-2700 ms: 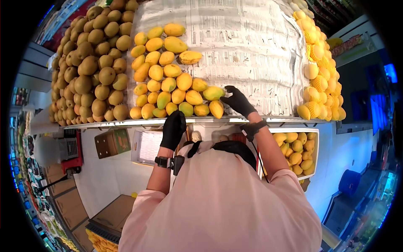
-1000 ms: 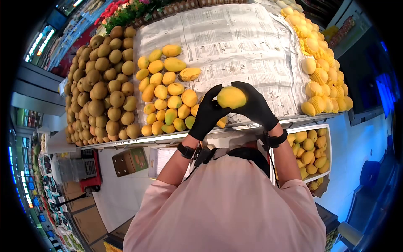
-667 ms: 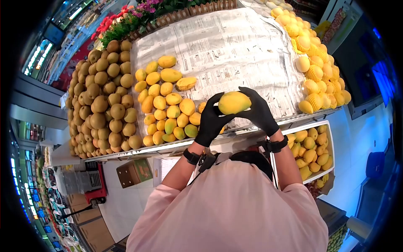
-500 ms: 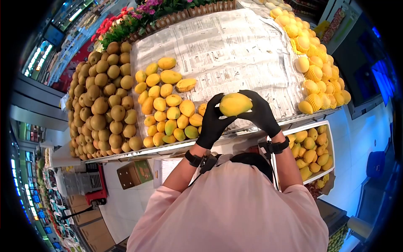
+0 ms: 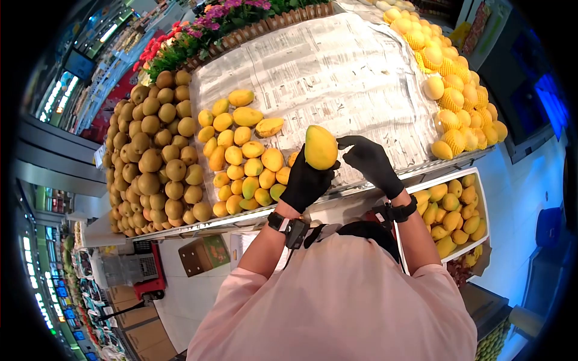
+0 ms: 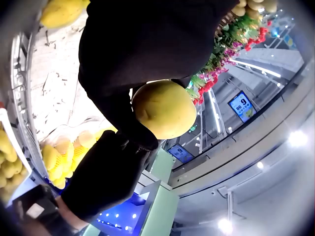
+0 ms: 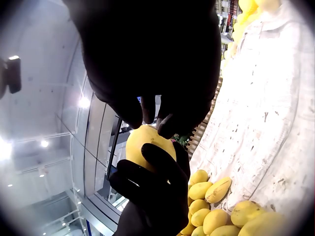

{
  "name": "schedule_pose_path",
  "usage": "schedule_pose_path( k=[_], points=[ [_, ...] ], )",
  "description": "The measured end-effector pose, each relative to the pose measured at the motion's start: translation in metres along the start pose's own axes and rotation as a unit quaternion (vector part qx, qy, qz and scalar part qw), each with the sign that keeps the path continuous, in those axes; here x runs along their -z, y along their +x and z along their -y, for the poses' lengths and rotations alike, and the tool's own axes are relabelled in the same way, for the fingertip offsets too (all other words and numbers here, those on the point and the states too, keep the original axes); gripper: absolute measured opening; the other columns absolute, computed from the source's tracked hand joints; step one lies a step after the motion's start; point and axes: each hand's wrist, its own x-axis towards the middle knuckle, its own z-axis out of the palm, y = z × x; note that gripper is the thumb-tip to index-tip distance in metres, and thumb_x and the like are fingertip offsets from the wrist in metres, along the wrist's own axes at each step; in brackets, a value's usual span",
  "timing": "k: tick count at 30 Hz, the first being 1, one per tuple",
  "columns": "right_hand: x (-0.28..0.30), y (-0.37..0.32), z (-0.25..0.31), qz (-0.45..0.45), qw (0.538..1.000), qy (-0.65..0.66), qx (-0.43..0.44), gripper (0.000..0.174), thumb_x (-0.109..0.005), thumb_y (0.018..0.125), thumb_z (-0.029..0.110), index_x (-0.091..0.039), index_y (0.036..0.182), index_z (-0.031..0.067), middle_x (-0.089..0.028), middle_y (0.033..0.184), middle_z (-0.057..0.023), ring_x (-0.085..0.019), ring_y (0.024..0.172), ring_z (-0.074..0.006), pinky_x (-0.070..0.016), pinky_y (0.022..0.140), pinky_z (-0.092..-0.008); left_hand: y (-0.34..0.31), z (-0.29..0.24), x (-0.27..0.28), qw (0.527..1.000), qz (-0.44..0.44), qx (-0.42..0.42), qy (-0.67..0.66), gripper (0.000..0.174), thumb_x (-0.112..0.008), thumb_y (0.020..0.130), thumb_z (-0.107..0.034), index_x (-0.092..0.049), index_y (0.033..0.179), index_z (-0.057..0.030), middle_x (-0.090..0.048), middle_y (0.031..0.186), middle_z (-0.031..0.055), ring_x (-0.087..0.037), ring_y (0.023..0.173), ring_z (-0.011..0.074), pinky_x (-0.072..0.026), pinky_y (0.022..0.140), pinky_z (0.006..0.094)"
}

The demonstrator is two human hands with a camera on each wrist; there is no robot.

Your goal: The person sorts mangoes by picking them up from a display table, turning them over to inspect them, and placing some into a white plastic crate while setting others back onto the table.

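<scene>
In a black glove, the left hand (image 5: 306,180) holds a yellow mango (image 5: 321,147) upright above the front edge of the stand. The left wrist view shows the mango (image 6: 164,109) against the dark fingers, and in the right wrist view the left hand's fingers (image 7: 157,157) curl round it. Just to the right of the fruit is the gloved right hand (image 5: 372,163), its fingers bent toward the mango; whether their tips touch it is hard to tell. Rows of mangoes (image 5: 253,166) lie on newsprint (image 5: 337,72) to the left of the hands.
Brown round fruit (image 5: 150,159) is piled at the left, and yellow fruit in foam nets (image 5: 453,99) at the right. A white box (image 5: 485,210) of mangoes stands below the stand's front edge. Flowers (image 5: 223,24) and a low wooden fence (image 5: 271,23) border the back.
The mango, earlier held sideways between both hands, has turned upright in the left hand. The right hand has drawn its fingers in from around the fruit. The head view has shifted slightly.
</scene>
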Motion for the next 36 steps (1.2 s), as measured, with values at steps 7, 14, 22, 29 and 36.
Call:
schedule_pose_path(
  k=[7, 14, 22, 29, 36],
  points=[
    [0.007, -0.007, 0.000, 0.004, 0.999, 0.017, -0.051, 0.036, -0.067, 0.086, 0.011, -0.060, 0.120, 0.0040, -0.065, 0.099, -0.0018, -0.057, 0.073, -0.0063, -0.0469, 0.066, -0.0220, 0.002, 0.000, -0.004, 0.990, -0.008, -0.076, 0.118, 0.025, -0.061, 0.076, -0.003, -0.061, 0.102, -0.0015, -0.066, 0.100, 0.0142, -0.063, 0.096, 0.0299, -0.0489, 0.087, 0.0379],
    [0.023, -0.026, 0.011, 0.007, 0.990, 0.014, -0.138, 0.056, -0.065, 0.090, 0.027, -0.044, 0.138, 0.0088, -0.064, 0.100, -0.0024, -0.060, 0.072, -0.0080, -0.0472, 0.060, -0.0215, 0.002, 0.015, -0.023, 0.871, 0.003, 0.240, -0.429, 0.060, -0.072, 0.082, -0.010, -0.042, 0.133, 0.0005, -0.053, 0.126, 0.0146, -0.061, 0.107, 0.0243, -0.0536, 0.085, 0.0332],
    [0.048, -0.061, 0.006, -0.062, 0.965, -0.065, -0.248, 0.058, -0.073, 0.082, 0.034, -0.053, 0.126, 0.0025, -0.068, 0.086, -0.0099, -0.062, 0.061, -0.0128, -0.0509, 0.055, -0.0254, -0.002, 0.012, -0.076, 0.917, 0.111, 0.220, -0.314, 0.074, -0.078, 0.071, 0.003, -0.042, 0.135, -0.0047, -0.053, 0.129, 0.0122, -0.060, 0.110, 0.0233, -0.0533, 0.090, 0.0317],
    [0.071, -0.095, -0.031, -0.120, 0.977, -0.017, -0.175, 0.054, -0.076, 0.078, 0.029, -0.056, 0.121, 0.0026, -0.066, 0.085, -0.0063, -0.062, 0.065, -0.0111, -0.0511, 0.056, -0.0245, 0.007, 0.000, -0.112, 0.922, 0.174, 0.150, -0.312, 0.072, -0.076, 0.075, 0.001, -0.041, 0.138, -0.0078, -0.048, 0.135, 0.0094, -0.056, 0.114, 0.0230, -0.0540, 0.087, 0.0314],
    [0.156, -0.102, -0.083, -0.331, 0.891, -0.276, -0.144, 0.057, -0.077, 0.073, 0.036, -0.058, 0.117, 0.0048, -0.067, 0.100, -0.0144, -0.065, 0.094, -0.0296, -0.0515, 0.081, -0.0366, 0.009, 0.005, -0.107, 0.894, 0.160, 0.232, -0.349, 0.067, -0.067, 0.083, -0.001, -0.038, 0.142, -0.0105, -0.042, 0.141, 0.0078, -0.052, 0.119, 0.0239, -0.0508, 0.089, 0.0324]
  ],
)
